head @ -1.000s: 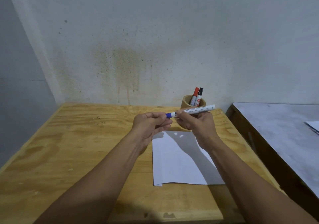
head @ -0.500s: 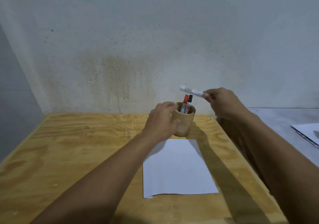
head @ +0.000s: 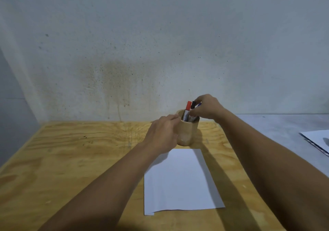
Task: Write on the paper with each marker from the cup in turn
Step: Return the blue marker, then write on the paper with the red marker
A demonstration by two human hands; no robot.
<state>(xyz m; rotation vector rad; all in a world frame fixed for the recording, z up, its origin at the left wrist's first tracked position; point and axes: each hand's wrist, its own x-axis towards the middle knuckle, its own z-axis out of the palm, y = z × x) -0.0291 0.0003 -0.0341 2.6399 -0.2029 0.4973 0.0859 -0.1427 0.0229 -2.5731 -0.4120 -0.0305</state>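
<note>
I see the plywood table (head: 71, 159) running back to the stained wall (head: 160, 44), its left half bare and its right edge meeting a grey surface (head: 284, 129) just beside it. The white paper (head: 179, 181) lies flat ahead of me, right of centre, its far edge just short of the wooden cup (head: 187, 133). My left hand (head: 163, 134) wraps the cup's left side, fingers curled against the wall. My right hand (head: 207, 109) reaches over the rim, fingertips pinched together around the blue marker (head: 199, 105), which stands in the cup beside the black marker (head: 192, 105) and red marker (head: 188, 105).
</note>
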